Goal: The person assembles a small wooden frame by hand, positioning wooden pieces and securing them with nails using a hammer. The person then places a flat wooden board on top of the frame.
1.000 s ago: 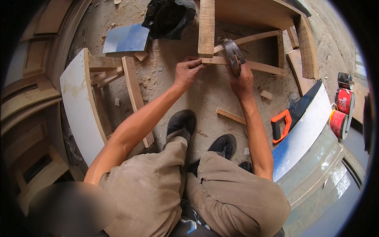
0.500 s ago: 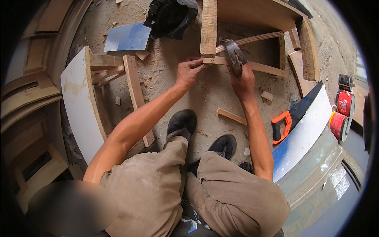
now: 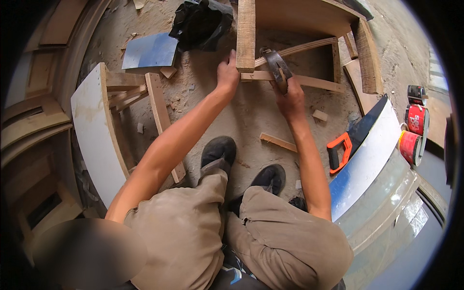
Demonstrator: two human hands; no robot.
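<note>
My right hand (image 3: 290, 96) is closed round a hammer (image 3: 276, 65), its dark metal head up beside a thin wooden strip (image 3: 316, 83). That strip runs from under the left leg of a wooden frame (image 3: 245, 43) toward the right, with its left end showing just below the leg. My left hand (image 3: 227, 75) is closed against the left side of the leg, one finger pointing up along it. The leg hides part of the left fingers. A second strip (image 3: 307, 48) slants across the inside of the frame.
An orange-handled handsaw (image 3: 340, 152) leans by a blue-white board (image 3: 367, 164) at right, beside red cans (image 3: 416, 118). A white-topped wooden piece (image 3: 94, 130) stands at left. A wood offcut (image 3: 278, 141) lies near my shoes. A black plastic bag (image 3: 200, 24) sits at the back.
My left hand has shifted from pinching the strip's left end up to the side of the frame's leg. The hammer stays in my right hand, and the view has moved slightly.
</note>
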